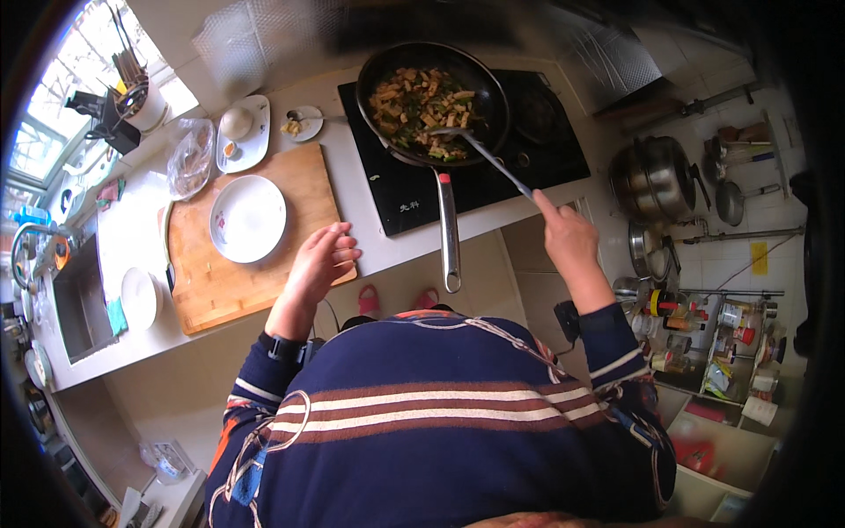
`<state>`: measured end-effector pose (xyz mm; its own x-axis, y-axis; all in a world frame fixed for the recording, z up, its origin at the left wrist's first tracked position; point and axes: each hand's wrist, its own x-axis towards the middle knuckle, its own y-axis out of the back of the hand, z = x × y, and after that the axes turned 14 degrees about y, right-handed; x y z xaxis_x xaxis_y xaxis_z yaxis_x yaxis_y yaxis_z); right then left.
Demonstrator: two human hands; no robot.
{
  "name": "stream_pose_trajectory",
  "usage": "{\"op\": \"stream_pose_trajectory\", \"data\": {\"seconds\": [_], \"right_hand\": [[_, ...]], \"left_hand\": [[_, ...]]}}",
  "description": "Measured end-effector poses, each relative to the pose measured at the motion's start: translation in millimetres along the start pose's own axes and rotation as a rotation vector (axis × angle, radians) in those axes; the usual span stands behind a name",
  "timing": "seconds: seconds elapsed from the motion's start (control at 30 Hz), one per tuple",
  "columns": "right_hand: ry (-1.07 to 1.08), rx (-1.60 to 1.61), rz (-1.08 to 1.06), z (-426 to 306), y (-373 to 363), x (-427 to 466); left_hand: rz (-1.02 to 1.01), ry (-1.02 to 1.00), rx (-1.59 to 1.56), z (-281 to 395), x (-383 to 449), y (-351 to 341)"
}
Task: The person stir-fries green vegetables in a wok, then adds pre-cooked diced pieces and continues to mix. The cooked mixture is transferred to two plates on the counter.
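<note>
My right hand [570,239] grips the end of a long-handled metal spatula [496,164], whose head lies among the food in the pan. Diced pale pieces and chopped greens [422,109] fill part of the dark frying pan [490,99]. It stands on the black cooktop [410,210], its metal handle [449,231] pointing towards me past the counter edge. My left hand [327,254] holds nothing, fingers loosely bent and a little apart, over the right edge of the wooden cutting board [304,191]. A white plate [247,219] rests on that board.
A knife [169,264] lies by the board's left edge. Behind are a plastic bag [190,158], an oblong dish [254,145] with a round white item, and a small plate [309,125]. A white bowl [140,298] sits near the sink [86,303]. Pots [650,178] and spice racks are at right.
</note>
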<state>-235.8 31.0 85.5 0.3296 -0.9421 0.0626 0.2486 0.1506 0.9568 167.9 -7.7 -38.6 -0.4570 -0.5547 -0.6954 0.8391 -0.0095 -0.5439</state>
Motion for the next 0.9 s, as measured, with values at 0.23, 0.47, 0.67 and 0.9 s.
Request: {"op": "stream_pose_trajectory", "data": {"seconds": [0.23, 0.47, 0.67, 0.9], "right_hand": [[-0.173, 0.163, 0.164, 8, -53, -9], [-0.278, 1.039, 0.315, 7, -67, 9], [-0.567, 2.237, -0.01, -24, -7, 18], [-0.112, 2.108, 0.077, -56, -21, 26]], "left_hand": [[0.088, -0.076, -0.128, -17, -16, 6], [0.019, -0.198, 0.147, -14, -16, -90], [-0.062, -0.129, 0.305, -13, 29, -198], [-0.228, -0.133, 0.206, -8, 53, -222]]}}
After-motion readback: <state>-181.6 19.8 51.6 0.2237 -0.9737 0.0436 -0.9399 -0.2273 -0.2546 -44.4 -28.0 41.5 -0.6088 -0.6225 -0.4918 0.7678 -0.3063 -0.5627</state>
